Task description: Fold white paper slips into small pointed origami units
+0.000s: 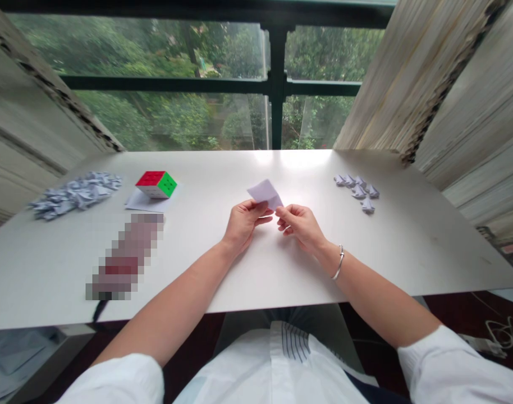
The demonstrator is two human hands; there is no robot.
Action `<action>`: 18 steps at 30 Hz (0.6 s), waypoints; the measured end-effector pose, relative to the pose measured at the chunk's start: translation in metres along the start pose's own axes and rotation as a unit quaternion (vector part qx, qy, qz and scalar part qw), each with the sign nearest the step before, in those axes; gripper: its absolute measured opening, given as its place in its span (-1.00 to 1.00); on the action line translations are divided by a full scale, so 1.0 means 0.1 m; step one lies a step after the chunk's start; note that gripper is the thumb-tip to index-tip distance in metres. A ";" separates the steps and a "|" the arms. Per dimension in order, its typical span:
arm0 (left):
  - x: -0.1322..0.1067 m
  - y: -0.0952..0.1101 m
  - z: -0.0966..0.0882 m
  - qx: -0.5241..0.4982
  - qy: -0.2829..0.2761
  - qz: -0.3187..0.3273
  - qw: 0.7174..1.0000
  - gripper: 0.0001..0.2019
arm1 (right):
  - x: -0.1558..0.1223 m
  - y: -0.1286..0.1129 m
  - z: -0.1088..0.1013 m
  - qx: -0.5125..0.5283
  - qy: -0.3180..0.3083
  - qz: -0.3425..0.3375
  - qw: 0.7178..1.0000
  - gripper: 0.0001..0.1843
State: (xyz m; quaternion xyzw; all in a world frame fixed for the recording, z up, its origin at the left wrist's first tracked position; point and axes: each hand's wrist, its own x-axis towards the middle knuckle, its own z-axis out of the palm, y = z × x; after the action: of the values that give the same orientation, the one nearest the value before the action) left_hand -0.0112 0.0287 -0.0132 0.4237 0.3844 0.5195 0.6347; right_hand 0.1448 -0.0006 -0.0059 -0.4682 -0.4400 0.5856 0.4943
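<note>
On the far left of the white table (429, 247) lies a loose pile of folded pieces (75, 193), pale lilac paper heaped near the wall. Just to its right a puzzle cube (156, 183), red on top and green on the side facing the person, sits on a white sheet (132, 203). Nearer the person than the cube lies a long object (126, 255) that is blurred out. Around the middle of the table the left hand (243, 221) has thumb and forefinger pinched on the lower left edge of a small piece of paper (265, 192), with the other fingers curled loosely beneath. The paper is pale and folded, one corner pointing up and away from the person. It is held between the two hands and seems to be just clear of the tabletop. The right hand (301, 224) meets it from the other side, fingertips closed on the lower right corner, almost touching the left thumb. A thin bracelet (338, 262) circles the right wrist. Farther right, well apart from the hands, a small cluster of folded pieces (358, 191) lies on the table. Beyond the far edge a window (176, 84) with a dark frame shows green trees.
</note>
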 end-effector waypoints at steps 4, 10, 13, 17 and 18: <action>0.01 0.06 -0.06 0.004 0.019 -0.014 1.000 -0.73 | 0.00 0.02 -0.03 -0.117 -0.014 -0.053 0.992 -0.65; 0.00 0.10 -0.12 0.039 -0.006 -0.053 0.998 -0.77 | -0.02 0.03 -0.18 -0.358 0.004 -0.329 0.874 -0.72; 0.00 0.10 -0.13 0.034 -0.025 -0.057 0.997 -0.77 | -0.03 0.04 -0.21 -0.446 -0.017 -0.362 0.818 -0.76; -0.01 0.09 -0.13 0.035 -0.039 -0.045 0.998 -0.71 | 0.00 0.07 -0.21 -0.430 -0.013 -0.374 0.822 -0.82; -0.01 0.08 -0.12 0.035 -0.037 -0.035 0.998 -0.68 | 0.01 0.07 -0.21 -0.419 -0.012 -0.373 0.827 -0.83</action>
State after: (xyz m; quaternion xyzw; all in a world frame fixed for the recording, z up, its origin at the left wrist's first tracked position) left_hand -0.0253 0.0307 -0.0094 0.4510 0.3929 0.4670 0.6512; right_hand 0.1642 0.0007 -0.0166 -0.4234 -0.7904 0.1213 0.4259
